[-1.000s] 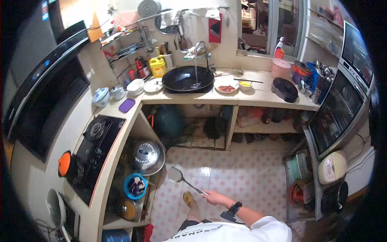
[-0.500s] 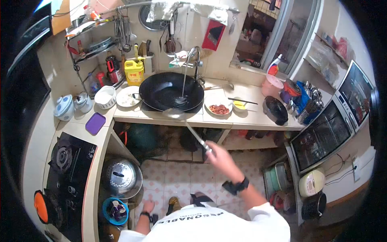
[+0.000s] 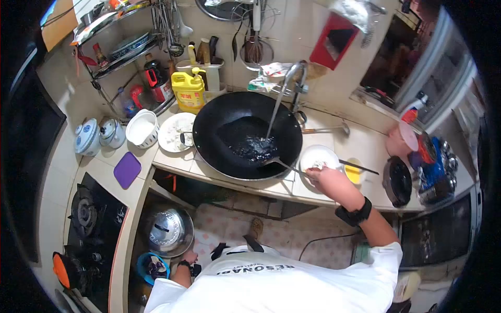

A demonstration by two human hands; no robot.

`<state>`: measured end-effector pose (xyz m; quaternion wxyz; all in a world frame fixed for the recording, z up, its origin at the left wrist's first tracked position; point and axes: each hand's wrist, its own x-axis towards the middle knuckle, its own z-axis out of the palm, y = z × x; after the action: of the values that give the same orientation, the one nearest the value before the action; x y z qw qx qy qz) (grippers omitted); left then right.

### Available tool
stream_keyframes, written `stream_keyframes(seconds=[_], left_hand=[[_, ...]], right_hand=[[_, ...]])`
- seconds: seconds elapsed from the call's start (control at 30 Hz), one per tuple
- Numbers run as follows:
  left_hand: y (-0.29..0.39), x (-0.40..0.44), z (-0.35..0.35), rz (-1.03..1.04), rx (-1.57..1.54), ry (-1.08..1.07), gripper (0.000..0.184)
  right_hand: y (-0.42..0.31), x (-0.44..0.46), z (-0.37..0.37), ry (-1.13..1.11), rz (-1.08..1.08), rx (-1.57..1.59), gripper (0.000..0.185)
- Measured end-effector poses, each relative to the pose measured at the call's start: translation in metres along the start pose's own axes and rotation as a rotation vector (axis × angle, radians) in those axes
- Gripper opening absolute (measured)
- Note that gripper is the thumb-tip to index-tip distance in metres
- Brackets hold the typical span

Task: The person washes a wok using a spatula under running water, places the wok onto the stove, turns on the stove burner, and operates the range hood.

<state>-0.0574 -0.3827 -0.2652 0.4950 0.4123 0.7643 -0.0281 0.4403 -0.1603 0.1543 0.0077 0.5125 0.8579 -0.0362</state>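
Observation:
My right hand [image 3: 334, 182] is closed around the handle of a metal wok spatula [image 3: 287, 166]. The spatula's head dips into water at the near right side of a large black wok [image 3: 214, 125]. From the curved faucet [image 3: 282, 96], water runs into the wok and stirs the surface. Under my right hand is a white plate [image 3: 318, 151], its food mostly hidden by the hand. My left hand [image 3: 189, 256] hangs low beside my body, near a lidded steel pot [image 3: 169, 232]; its fingers are too small to make out.
Left of the wok stand a plate of white food [image 3: 175, 133], a white basket [image 3: 142, 128] and a yellow jug [image 3: 188, 94]. A yellow-filled bowl [image 3: 354, 169] with a dark stick across it, a ladle [image 3: 329, 129] and a black pan [image 3: 396, 182] lie rightward. The gas stove [image 3: 91, 219] is at left.
My right hand has moved up and right to the counter, bringing the spatula from in front of the counter edge into the wok. The view has shifted closer to the counter.

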Motion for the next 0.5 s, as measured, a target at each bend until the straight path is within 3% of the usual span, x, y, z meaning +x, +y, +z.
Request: stream_keyframes(seconds=[0.07, 0.13, 0.23, 0.3, 0.33, 0.37, 0.5], left_hand=[[-0.02, -0.006, 0.003, -0.117, -0.126, -0.096, 0.033], [-0.02, -0.014, 0.004, -0.1, -0.101, -0.044, 0.031], [0.015, -0.002, -0.017, 0.092, 0.008, 0.283, 0.028], [0.036, 0.036, -0.042, 0.299, 0.173, 0.661, 0.022], [0.101, 0.016, -0.075, 0.296, -0.23, 0.81, 0.017], [0.166, -0.008, -0.115, 0.281, -0.216, 0.856, 0.019], [0.282, -0.026, -0.228, 0.995, 0.163, 1.104, 0.022]], right_hand=[[0.016, 0.013, 0.026, 0.01, -0.035, -0.005, 0.03], [0.011, 0.025, 0.033, -0.041, -0.033, -0.045, 0.035], [0.002, 0.041, 0.02, -0.189, -0.032, -0.16, 0.048], [0.006, 0.045, 0.02, -0.169, -0.015, 0.011, 0.048], [0.002, 0.046, -0.002, -0.182, -0.001, 0.081, 0.045], [0.007, 0.044, -0.011, -0.234, -0.011, 0.101, 0.042], [-0.022, 0.054, -0.08, -0.368, 0.082, 0.097, 0.043]])
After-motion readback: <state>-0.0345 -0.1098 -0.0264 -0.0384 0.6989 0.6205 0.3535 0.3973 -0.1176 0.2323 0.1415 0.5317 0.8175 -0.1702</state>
